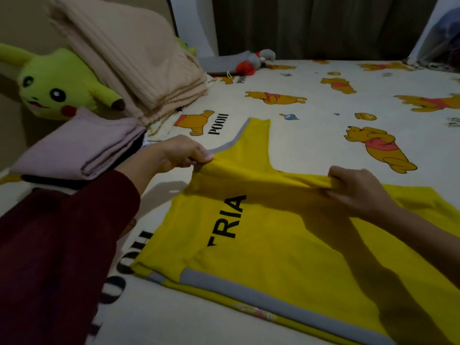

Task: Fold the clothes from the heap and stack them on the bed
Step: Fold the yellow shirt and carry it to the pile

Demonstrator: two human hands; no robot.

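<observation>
A yellow shirt [261, 245] with grey trim and black letters lies on the bed [311, 115], which has a bear-print sheet. My left hand [179, 154] pinches the shirt's grey-edged part near the collar. My right hand [358, 188] grips a raised fold of the yellow cloth further right. Between the two hands the fabric is lifted off the bed in a ridge. To the left stands a stack of folded clothes [79, 150] with a lilac piece on top and dark pieces under it.
A folded beige blanket [134, 63] leans at the back left beside a green-yellow plush toy [57, 88]. A grey and red soft toy [251, 62] lies at the far edge before dark curtains [311, 23]. My dark red sleeve [62, 245] fills the lower left.
</observation>
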